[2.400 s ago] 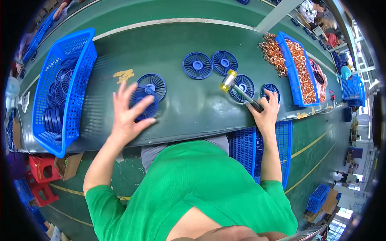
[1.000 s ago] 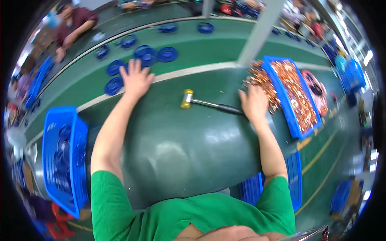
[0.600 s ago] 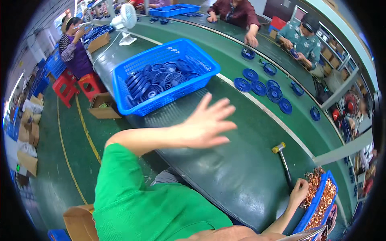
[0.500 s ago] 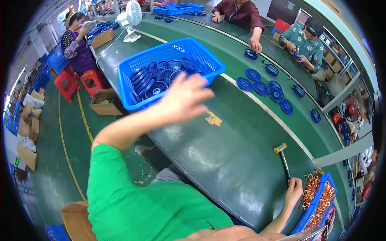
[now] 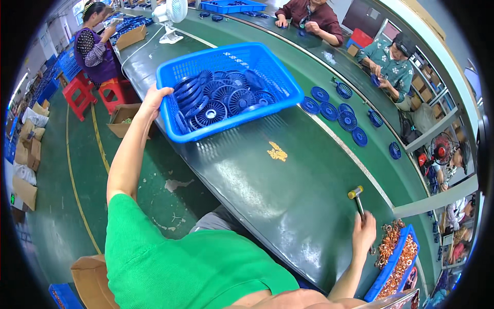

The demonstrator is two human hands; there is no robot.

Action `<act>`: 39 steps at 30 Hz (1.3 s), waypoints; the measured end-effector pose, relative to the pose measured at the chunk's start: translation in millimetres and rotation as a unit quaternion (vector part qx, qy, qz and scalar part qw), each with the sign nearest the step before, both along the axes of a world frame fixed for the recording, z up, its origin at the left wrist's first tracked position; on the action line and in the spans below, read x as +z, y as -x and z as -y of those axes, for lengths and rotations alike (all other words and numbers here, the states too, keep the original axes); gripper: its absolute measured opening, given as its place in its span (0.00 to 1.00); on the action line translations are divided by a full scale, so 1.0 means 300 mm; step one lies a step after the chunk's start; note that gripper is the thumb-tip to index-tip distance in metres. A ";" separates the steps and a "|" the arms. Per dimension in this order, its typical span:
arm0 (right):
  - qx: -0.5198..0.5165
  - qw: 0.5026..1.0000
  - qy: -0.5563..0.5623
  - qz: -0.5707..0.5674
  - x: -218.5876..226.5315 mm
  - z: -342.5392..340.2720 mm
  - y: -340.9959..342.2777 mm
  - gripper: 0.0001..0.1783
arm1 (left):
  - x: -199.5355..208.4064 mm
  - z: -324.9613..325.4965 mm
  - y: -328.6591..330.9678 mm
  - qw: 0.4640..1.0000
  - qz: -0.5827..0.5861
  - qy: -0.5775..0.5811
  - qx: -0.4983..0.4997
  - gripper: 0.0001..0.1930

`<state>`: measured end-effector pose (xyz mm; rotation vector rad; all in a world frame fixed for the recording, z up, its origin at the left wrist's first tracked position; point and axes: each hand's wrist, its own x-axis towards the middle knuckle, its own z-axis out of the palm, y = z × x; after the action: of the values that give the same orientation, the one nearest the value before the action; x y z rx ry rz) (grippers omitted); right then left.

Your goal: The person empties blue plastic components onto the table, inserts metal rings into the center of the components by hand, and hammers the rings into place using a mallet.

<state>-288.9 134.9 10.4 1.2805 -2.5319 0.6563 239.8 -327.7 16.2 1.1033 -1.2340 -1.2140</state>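
Our left grip (image 5: 154, 99) pinches the blue basket (image 5: 280, 77) by its left rim; our right grip (image 5: 364, 232), over the hammer (image 5: 355, 192), we cannot judge.

Hammer (image 5: 356, 195): handle partly hidden by right grip (image 5: 364, 233). Blue discs (image 5: 239, 100), in basket (image 5: 242, 121): lower ones covered. White fan (image 5: 177, 10): top cut off.

Bright, even light leaves pale glare on the table (image 5: 288, 201).
Beneath the basket (image 5: 242, 119), a soft, dappled shadow; straight lines bow toward the fisheye's black corners.
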 end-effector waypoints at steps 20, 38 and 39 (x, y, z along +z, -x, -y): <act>0.118 0.862 0.296 0.394 -0.114 0.425 -0.168 0.28 | 0.023 0.123 0.812 0.944 -0.208 0.254 -0.018 0.25; 0.173 0.886 0.380 0.203 -0.400 0.706 -0.030 0.19 | -0.258 0.403 0.819 0.900 -0.418 -0.119 -0.027 0.19; 0.170 0.829 0.452 0.283 -0.326 0.763 -0.098 0.20 | -0.309 0.450 0.776 0.900 -0.420 -0.114 -0.032 0.20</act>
<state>-259.5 -93.9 -87.3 1.2306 -1.7870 2.2444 6.9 -462.7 -76.4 0.5617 -0.4664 -1.6678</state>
